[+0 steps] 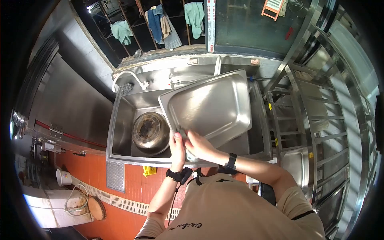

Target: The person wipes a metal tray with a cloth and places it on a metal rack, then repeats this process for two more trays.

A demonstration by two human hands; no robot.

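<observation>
A large rectangular steel tray (204, 105) is tilted over the right part of the steel sink (138, 161). My left hand (177, 147) holds the tray's near left corner, its fingers against the rim. Right beside it, my right hand (196, 145) is closed on a greyish-green cloth, which presses on the tray's edge near that corner. Part of the cloth is hidden by the fingers. In the left basin lies a round metal pot (151, 133) with a dark, stained bottom facing up.
A curved faucet (130, 74) and a scouring pad (127, 88) are at the sink's back left. Steel racks (312, 118) stand on the right. A steel cabinet (72, 96) is at left. A yellow object (149, 171) lies on the red floor.
</observation>
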